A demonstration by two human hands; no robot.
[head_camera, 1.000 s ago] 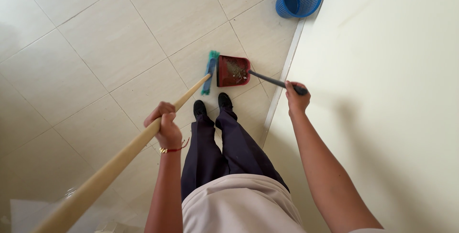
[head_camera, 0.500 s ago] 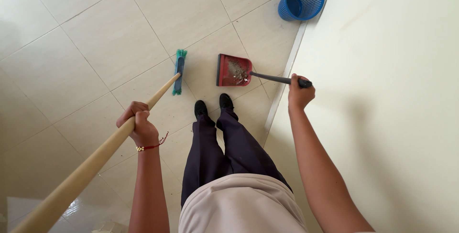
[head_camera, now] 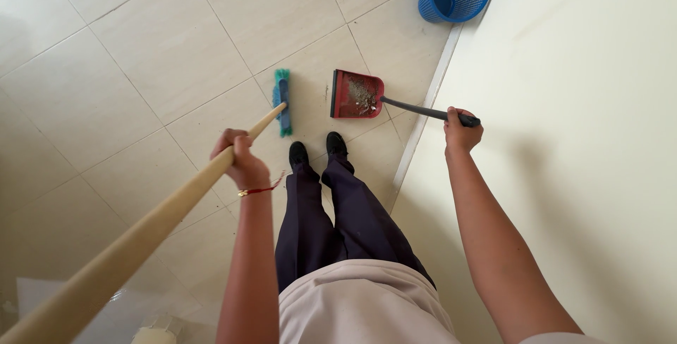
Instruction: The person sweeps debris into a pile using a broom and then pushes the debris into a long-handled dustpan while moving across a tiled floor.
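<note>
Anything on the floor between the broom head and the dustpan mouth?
Nothing visible. Only bare tile lies between the broom head and the open edge of the red dustpan, which already holds debris.

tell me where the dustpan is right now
In the head view the red dustpan sits on the tiled floor just ahead of the person's shoes, right of the broom head, near the wall; the right hand holds its long handle.

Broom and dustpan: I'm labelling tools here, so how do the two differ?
The broom has a long pale wooden handle and a green-bristled head; the dustpan has a shorter dark handle and a red tray. The left hand grips the broom, the right hand the dustpan. Only the dustpan carries debris. Both rest on the tiled floor.
</note>
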